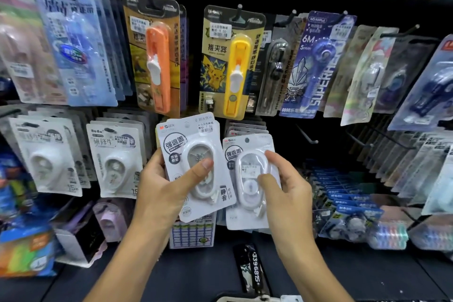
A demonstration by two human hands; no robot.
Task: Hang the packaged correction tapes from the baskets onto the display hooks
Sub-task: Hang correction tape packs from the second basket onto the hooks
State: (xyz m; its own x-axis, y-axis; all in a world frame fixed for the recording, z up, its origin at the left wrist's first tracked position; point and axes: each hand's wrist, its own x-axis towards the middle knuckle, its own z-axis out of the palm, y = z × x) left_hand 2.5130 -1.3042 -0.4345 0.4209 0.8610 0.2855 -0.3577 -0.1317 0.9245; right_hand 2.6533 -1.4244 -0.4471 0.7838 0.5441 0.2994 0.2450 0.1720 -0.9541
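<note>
White carded correction tape (196, 167), left hand (164, 184) gripping, tilted

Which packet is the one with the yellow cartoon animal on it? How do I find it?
Look at the top row of hooks on the black display wall, near the middle. The packet hangs straight above the two white packets in the person's hands. Unlike its orange neighbour, it holds a yellow tool beside the cartoon animal.
</note>
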